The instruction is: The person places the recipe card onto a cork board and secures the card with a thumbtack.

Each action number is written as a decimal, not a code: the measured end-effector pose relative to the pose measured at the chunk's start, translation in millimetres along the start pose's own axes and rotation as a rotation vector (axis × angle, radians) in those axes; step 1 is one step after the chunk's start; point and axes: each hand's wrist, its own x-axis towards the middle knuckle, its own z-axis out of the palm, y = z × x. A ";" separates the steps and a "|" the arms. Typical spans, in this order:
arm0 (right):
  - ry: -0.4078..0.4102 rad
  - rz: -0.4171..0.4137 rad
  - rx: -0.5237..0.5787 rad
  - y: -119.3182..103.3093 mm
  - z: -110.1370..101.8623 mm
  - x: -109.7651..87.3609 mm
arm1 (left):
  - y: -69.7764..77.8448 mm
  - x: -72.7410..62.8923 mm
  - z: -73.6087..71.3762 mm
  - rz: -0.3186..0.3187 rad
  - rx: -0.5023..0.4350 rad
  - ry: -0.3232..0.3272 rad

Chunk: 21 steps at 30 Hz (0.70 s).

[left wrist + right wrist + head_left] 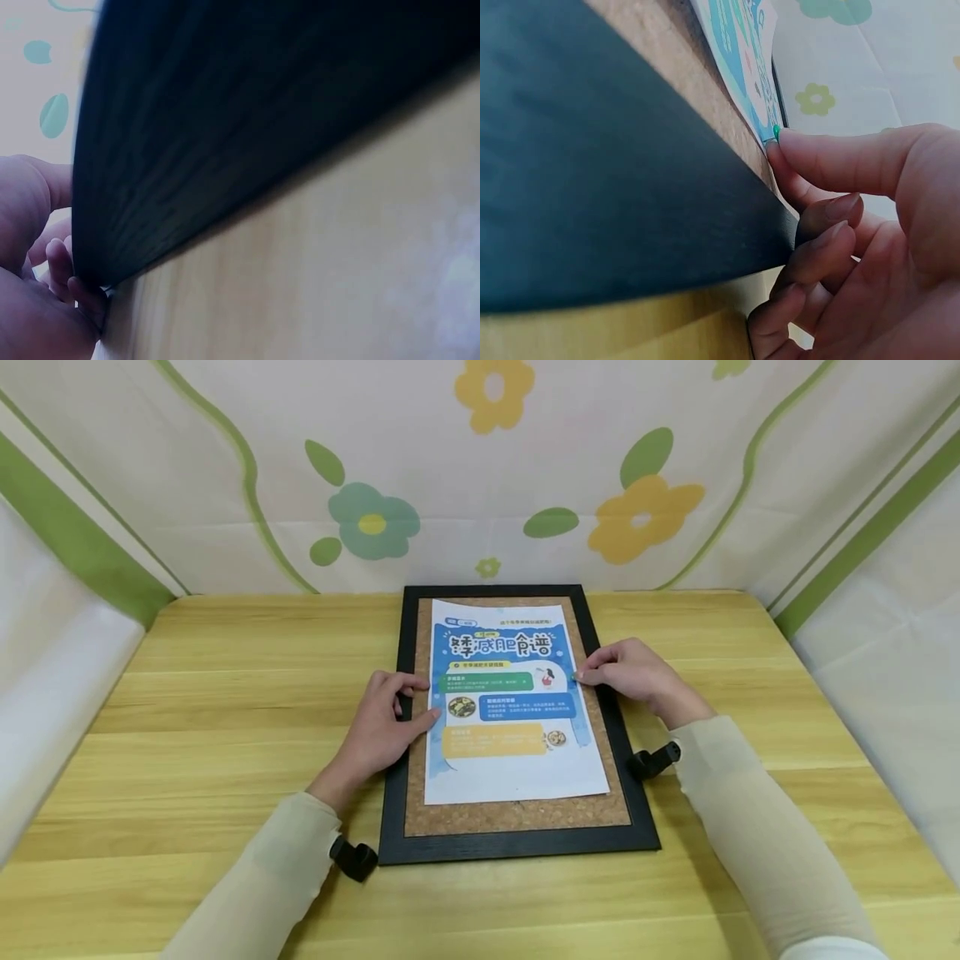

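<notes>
Along the far edge hangs a floral cloth (450,485); the table (187,735) spreads left and right of the black-rimmed board (517,844), whose top comes close to that cloth. Inside the rim, with cork showing all round, lies 1 sheet (491,781). The left hand (378,727), thumb and forefinger parted, touches its left edge; the right hand (633,672) pinches 1 green pin (776,133) at its right.

Your head view is bright and even, with soft shadows beside your sleeves (765,835) on the surface (187,718); small print on the sheet (513,714) blurs. Your left wrist view is dimmer and soft, the frame (247,112) nearly black, pale glare at lower right.
</notes>
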 end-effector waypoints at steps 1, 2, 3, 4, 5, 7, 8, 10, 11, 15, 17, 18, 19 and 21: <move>-0.001 0.001 0.000 0.2 -0.1 -0.1 | 0.3 -0.1 -0.1 0.001 -0.002 -0.001; -0.001 0.002 0.000 0.3 -0.1 -0.1 | 0.6 -0.2 0.0 0.000 -0.003 -0.002; 0.000 0.003 0.001 0.3 0.0 0.0 | 0.7 -0.3 0.0 0.001 -0.006 -0.002; 0.001 0.005 0.001 0.2 0.2 0.3 | 0.9 -0.4 0.0 0.001 -0.007 -0.002; 0.002 0.005 0.000 0.3 0.3 0.4 | 0.9 -0.6 0.0 0.001 -0.008 -0.003; 0.003 0.006 0.002 0.4 0.7 0.6 | 0.6 -0.8 0.1 0.000 -0.007 -0.003; 0.004 0.007 0.003 0.5 1.0 0.7 | 0.2 -0.6 0.5 -0.002 -0.006 -0.004; 0.006 0.008 0.006 0.6 1.5 1.1 | -0.4 -0.4 0.7 -0.004 -0.004 -0.004; 0.006 0.008 0.009 0.6 1.7 1.3 | -0.6 -0.4 0.8 -0.004 -0.004 -0.004; 0.009 0.008 0.008 0.4 1.9 2.1 | -1.4 -0.1 0.7 0.000 -0.009 -0.004; 0.010 0.008 0.007 0.0 1.8 2.1 | -1.6 0.2 0.8 0.001 -0.011 -0.004; 0.010 0.008 0.004 -0.2 1.7 2.2 | -1.6 0.2 0.8 0.002 -0.012 -0.004; 0.011 0.009 0.003 -0.5 1.7 2.0 | -1.6 0.2 0.9 0.002 -0.011 -0.003; 0.011 0.011 0.000 -1.1 1.7 1.8 | -1.5 0.2 1.0 0.002 -0.012 -0.003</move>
